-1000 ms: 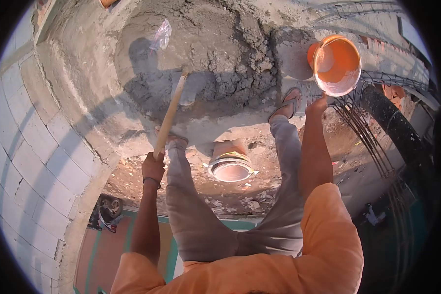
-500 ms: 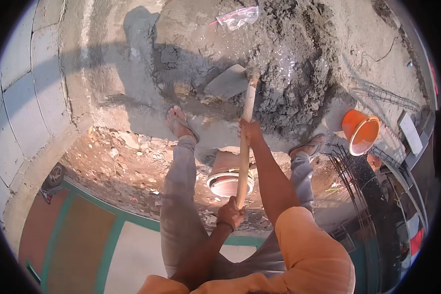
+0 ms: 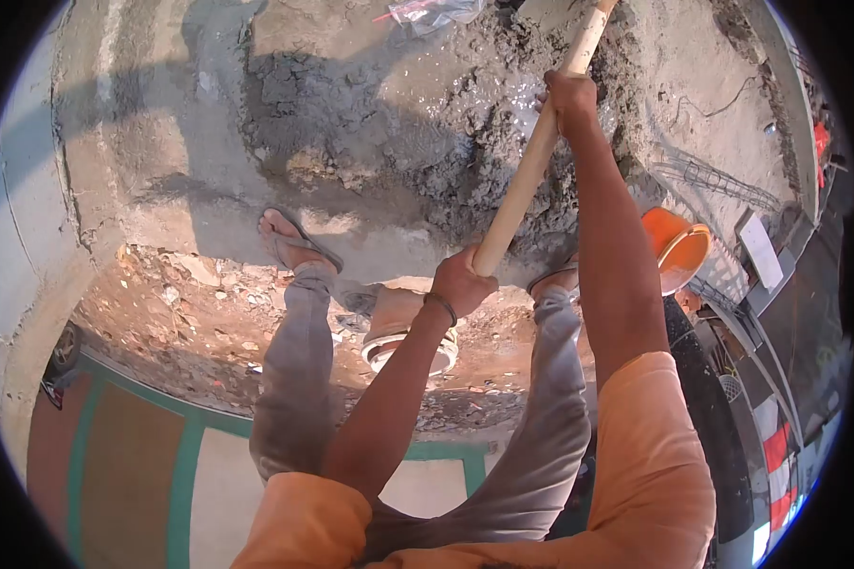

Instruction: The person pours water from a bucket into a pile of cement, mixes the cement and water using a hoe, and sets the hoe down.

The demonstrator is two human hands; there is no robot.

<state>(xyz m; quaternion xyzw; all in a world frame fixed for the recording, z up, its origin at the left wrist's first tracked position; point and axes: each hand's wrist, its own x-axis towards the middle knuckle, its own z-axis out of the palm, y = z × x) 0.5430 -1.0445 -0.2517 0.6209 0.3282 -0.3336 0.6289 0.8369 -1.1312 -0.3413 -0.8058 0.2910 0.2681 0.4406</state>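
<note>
Left hand [image 3: 465, 282]: wrapped round the near, lower end of the handle [image 3: 525, 180], with a dark bracelet [image 3: 440, 307] at the wrist
Right hand [image 3: 571, 98]: clasping the handle farther up, fingers curled about it, close to the top of the view
Handle: pale wood, slanting up to the right above the mortar [image 3: 427, 128], its far end cut off by the top edge
Mortar: grey, wet and shiny in places, rough and lumpy on the right, partly in shadow
Bag [image 3: 435, 13]: clear plastic, lying at the mortar's far side, cut by the top edge
Bucket [image 3: 669, 245]: orange, tilted in view, to the right of the right forearm [image 3: 617, 237]
Left foot [image 3: 289, 237]: in a sandal, at the near side of the mortar
Right foot [image 3: 562, 277]: also in a sandal, partly hidden by the right forearm
Cylinder [image 3: 396, 311]: pale-rimmed, between the legs, partly behind the left forearm [image 3: 394, 394]
Rubble [image 3: 185, 308]: broken bits along the near side
Rebar cage [image 3: 716, 180]: beyond the bucket, near a white board [image 3: 759, 248]
</note>
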